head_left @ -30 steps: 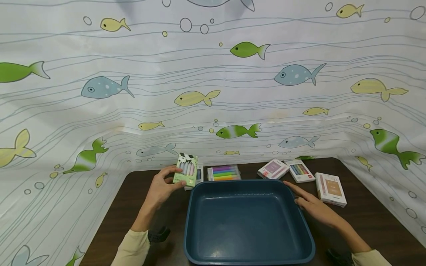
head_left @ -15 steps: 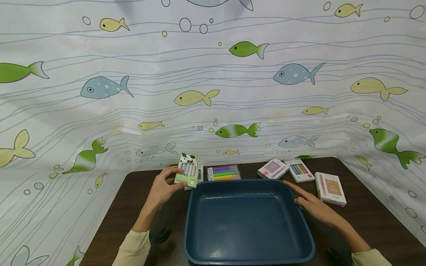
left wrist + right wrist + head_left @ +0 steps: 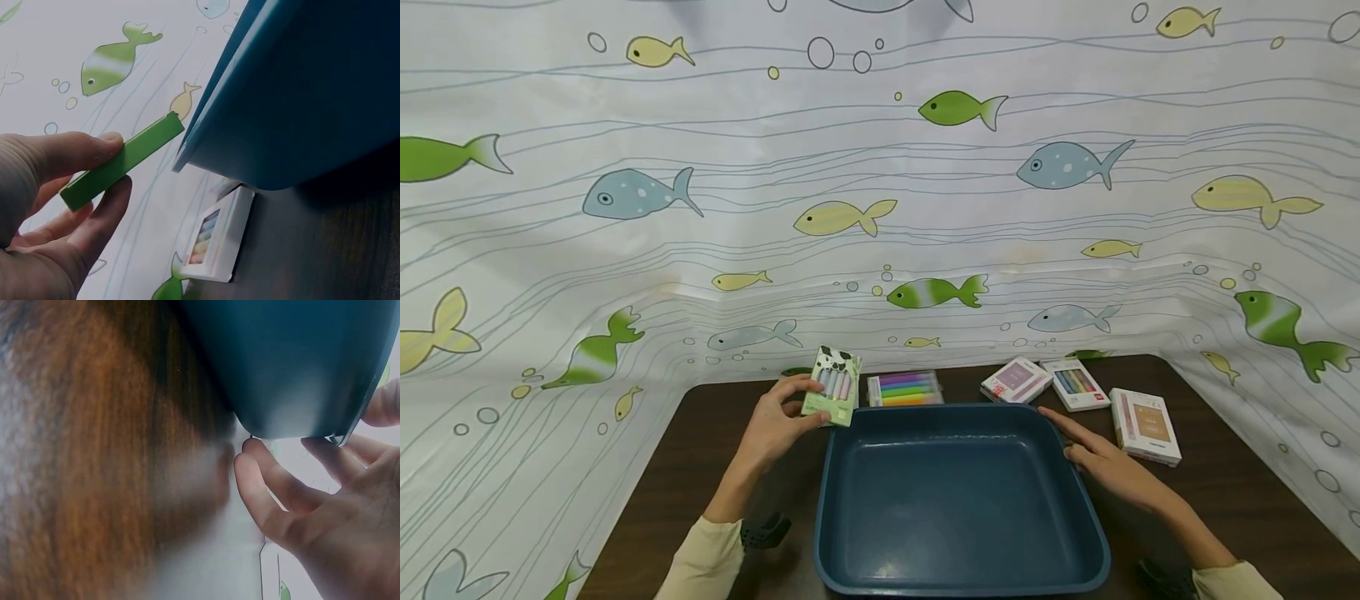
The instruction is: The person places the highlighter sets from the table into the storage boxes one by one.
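The left hand (image 3: 775, 425) holds the green box (image 3: 832, 387) between thumb and fingers, up off the surface (image 3: 670, 467), at the tray's far-left corner. The box leans with its face towards the head camera, showing black cow spots above a row of pastel sticks. The left wrist view has it edge-on, near the rim of the tray (image 3: 958, 508) but apart from it.

The right hand (image 3: 1105, 467) rests against the outside of the tray's far-right corner, fingers extended and touching it.

The tray is blue and sits in front of the other things. Behind its far edge lies a case (image 3: 906, 390) of coloured sticks. To the right are 3 boxes: a purple box (image 3: 1017, 382), a pencil box (image 3: 1078, 386) and, nearest the right hand, a brown box (image 3: 1146, 423). The left wrist view also shows 1 white box (image 3: 215, 240) beside the tray, with pastel sticks in its window. A fish-print cloth (image 3: 730, 158) hangs behind.
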Motion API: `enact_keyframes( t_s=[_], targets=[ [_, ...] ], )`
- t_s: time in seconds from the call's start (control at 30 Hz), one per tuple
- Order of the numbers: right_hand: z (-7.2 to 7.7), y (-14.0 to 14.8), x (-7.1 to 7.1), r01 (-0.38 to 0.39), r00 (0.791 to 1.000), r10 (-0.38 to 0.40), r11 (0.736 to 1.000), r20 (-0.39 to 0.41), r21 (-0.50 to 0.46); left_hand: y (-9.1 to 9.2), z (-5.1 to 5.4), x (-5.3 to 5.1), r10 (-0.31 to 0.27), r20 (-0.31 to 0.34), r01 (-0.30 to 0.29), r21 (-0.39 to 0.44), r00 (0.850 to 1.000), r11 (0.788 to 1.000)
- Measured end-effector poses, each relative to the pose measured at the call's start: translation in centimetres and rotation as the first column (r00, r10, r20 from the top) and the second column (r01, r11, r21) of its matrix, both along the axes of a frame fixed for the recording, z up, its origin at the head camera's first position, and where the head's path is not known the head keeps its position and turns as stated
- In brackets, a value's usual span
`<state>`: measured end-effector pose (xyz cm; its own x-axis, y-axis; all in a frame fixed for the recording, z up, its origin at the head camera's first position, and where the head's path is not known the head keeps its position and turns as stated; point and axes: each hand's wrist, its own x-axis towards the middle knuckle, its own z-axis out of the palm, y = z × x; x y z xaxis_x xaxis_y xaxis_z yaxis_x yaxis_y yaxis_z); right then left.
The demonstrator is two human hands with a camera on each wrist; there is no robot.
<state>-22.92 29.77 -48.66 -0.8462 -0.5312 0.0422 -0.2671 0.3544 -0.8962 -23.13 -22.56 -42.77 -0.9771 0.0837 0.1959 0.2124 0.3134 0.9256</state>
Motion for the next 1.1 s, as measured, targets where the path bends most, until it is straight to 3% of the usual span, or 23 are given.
enact_keyframes(
  t_s=[0.13, 0.17, 0.33, 0.53, 1.1],
  targets=[
    [0.0, -0.2, 0.0, -0.007, 1.000, 0.007, 1.000, 0.002, -0.008, 0.2, -0.3, 0.1, -0.022, -0.006, 0.022, -0.010, 1.000, 1.000],
    [0.0, -0.2, 0.0, -0.008, 1.000, 0.008, 1.000, 0.000, -0.006, 0.1, -0.8, -0.2, -0.032, -0.006, 0.032, 0.003, 0.999, 0.999],
    [-0.2, -0.2, 0.0, -0.013, 1.000, 0.013, 1.000, -0.016, -0.003, 0.5, -1.2, -0.2, -0.120, 0.006, 0.119, 0.067, 0.993, 0.991],
    [-0.2, -0.1, 0.0, -0.018, 0.999, 0.018, 1.000, -0.026, -0.011, 0.8, -1.3, -0.2, -0.198, 0.008, 0.197, 0.053, 0.980, 0.979],
    [0.2, -0.1, 0.2, 0.008, 0.999, -0.008, 1.000, -0.040, 0.004, 1.4, -1.2, -0.3, -0.275, -0.005, 0.275, 0.009, 0.961, 0.961]
  ],
)
